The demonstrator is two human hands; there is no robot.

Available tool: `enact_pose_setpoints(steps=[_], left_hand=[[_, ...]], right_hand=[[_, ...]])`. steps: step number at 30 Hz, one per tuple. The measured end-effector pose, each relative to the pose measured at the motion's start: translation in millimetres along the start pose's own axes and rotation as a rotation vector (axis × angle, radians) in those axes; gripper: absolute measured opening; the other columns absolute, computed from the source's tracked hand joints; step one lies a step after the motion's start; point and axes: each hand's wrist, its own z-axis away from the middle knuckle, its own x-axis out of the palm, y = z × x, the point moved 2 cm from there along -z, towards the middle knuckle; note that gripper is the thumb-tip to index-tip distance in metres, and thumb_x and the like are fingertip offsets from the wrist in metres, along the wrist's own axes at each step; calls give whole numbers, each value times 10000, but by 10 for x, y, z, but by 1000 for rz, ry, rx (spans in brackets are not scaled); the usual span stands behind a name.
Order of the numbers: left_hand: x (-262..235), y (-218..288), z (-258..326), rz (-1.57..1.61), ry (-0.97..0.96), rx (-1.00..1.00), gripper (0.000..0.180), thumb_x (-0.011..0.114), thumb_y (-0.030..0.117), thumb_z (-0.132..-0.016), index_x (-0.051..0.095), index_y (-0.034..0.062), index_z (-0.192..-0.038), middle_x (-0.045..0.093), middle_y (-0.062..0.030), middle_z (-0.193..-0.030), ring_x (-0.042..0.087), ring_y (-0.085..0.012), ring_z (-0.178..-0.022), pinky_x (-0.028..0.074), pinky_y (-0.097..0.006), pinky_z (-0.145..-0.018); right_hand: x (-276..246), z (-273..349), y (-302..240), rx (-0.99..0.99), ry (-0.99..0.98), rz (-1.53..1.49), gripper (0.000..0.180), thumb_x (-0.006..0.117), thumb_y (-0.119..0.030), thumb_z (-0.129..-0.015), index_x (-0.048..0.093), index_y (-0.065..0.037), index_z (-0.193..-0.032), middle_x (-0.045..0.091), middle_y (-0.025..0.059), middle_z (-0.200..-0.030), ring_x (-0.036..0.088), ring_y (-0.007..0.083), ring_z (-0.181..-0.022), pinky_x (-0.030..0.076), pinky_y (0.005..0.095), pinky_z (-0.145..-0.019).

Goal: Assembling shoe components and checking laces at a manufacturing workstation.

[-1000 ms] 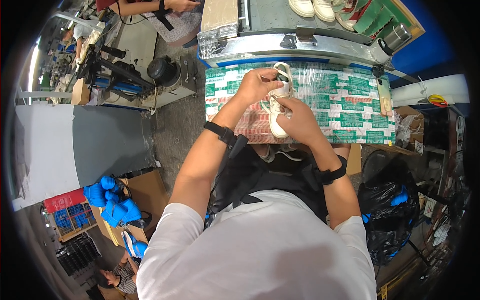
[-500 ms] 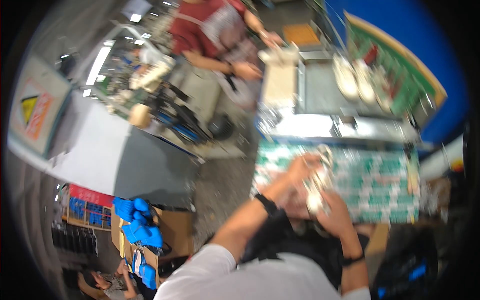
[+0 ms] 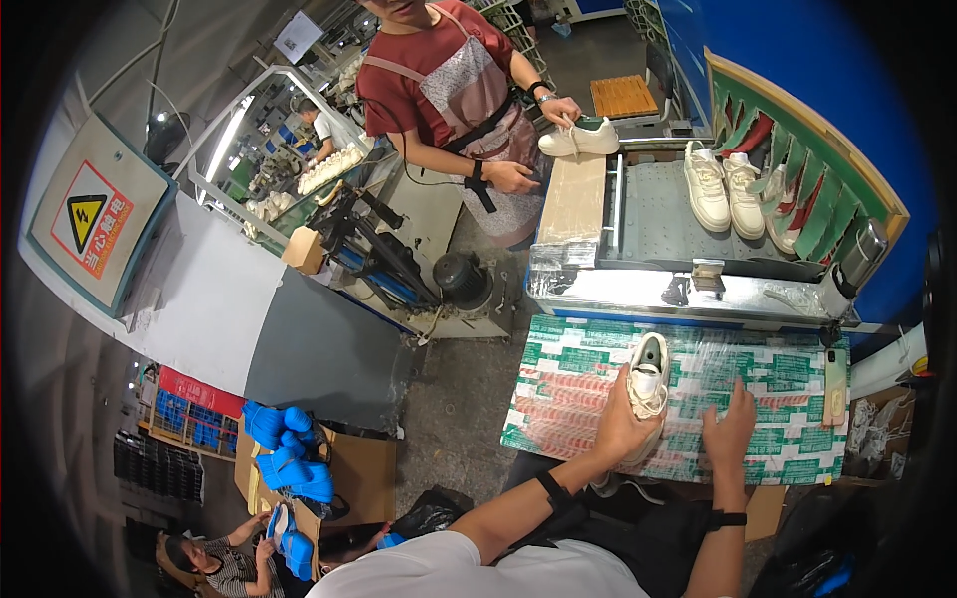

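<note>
Head view: my left hand (image 3: pixel 620 424) grips a white shoe (image 3: pixel 646 384) from the side, holding it on the patterned counter (image 3: pixel 568 394); my right hand (image 3: pixel 731 431) lies flat and empty just beside it. The shoe looks mid-handling. Beyond, a white pair (image 3: pixel 724 189) rests on the grey belt (image 3: pixel 653 224), where a co-worker holds another shoe (image 3: pixel 579 140).

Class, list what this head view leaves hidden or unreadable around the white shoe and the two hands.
- White shoe: heel and near side hidden by the left hand.
- Right hand: palm faces the patterned table, so contact is unclear.
- Dark object at the table's right edge: too small to identify.
</note>
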Motion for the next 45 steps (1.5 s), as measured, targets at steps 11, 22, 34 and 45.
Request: enact_pose_setpoints(steps=[11,22,34,45], left_hand=[[-1155,-52,-662,489,-232,-261,873,954,92,-804,492,50,-1543,690,-72,-1377,656,-170,-1264,512,-348,-1137],[-1859,600,-3627,-232,-414,389,954,976,63,-741,510,4,-1572,719,-89,-1358,669,-155,-1249,522,-319,-1102],[-1253,585,-4084,-670,84,508,843,821,23,-783,516,37,-1569,554,-262,-1555,546,-425,-1446,446,-446,-1227],[938,1359,-4582,-213,-373,56,1135,876,495,-889,315,-157,-1629,461,-352,-1640,548,-431,-1482,440,-430,-1248]], right_hand=[[280,-23,331,-219,133,205,676,725,-112,-918,566,-10,-1567,580,223,-1465,568,418,-1327,414,595,-1173],[328,-39,315,-167,61,307,521,716,-103,-941,666,-40,-1455,580,229,-1467,573,439,-1334,424,622,-1174],[243,4,365,-109,-37,327,558,734,-80,-953,627,-75,-1501,552,227,-1494,549,430,-1359,415,628,-1177],[247,-4,330,-101,-93,284,508,695,-90,-965,653,-62,-1471,536,231,-1499,536,435,-1376,403,614,-1176]])
